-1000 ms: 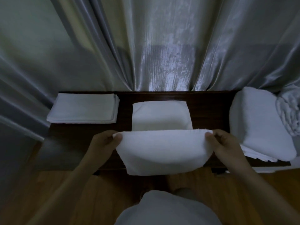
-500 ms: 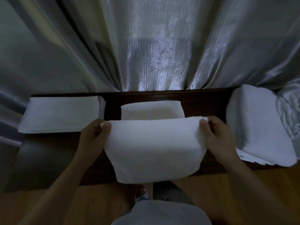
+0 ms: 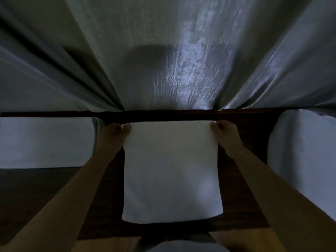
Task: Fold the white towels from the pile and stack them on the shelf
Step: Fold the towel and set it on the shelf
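As both hands pin its far corners: towel (image 3: 171, 170) lies spread flat on the shelf (image 3: 243, 115), far edge close to the back rail
why held so: likely squaring the far edge against the shelf back so the fold lands straight; a guess
left hand (image 3: 112, 135): fingers (image 3: 126, 126) pinched shut on far-left corner, thumb on top, rest hidden under or behind the cloth
right hand (image 3: 225, 131): fingers (image 3: 213, 124) pinched shut on far-right corner, same grip, mirrored
arms: both stretched forward along the towel's sides, not resting on it as far as visible
towel spot: middle of shelf, near edge just short of the shelf front
stack (image 3: 45, 142): folded whites at left, beside the left wrist, apart from the towel
pile (image 3: 305, 157): loose whites at right, near the right forearm, not touching the towel
curtain (image 3: 181, 60): hangs right behind the shelf, shadow on it
step: a fold or laydown in hand, judged; stacking not yet done
risk: dim light, edges hard to read; corners could slip on release
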